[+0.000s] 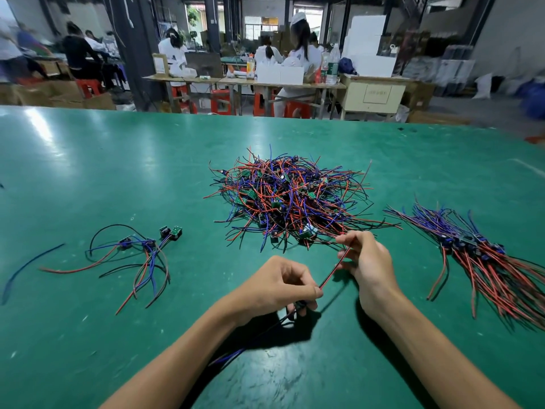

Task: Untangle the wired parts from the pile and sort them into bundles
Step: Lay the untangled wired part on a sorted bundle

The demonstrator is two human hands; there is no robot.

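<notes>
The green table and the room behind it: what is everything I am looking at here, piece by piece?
Table: one, green, fills the foreground.
Tangled pile: one, red, blue and black wires with small green boards, centre of the table.
Sorted bundle: one, red, blue and black wires laid side by side, right of the pile.
Loose parts: a few wired boards, left of the pile.
Stray blue wire: one, far left edge.
Held wires: red and black, stretched between both hands.
Workers: several, seated at benches in the background.
Stools: several, red, under those benches.
Left hand: grips a wired part, front centre.
Right hand: pinches the held wires, near the pile's edge.
</notes>
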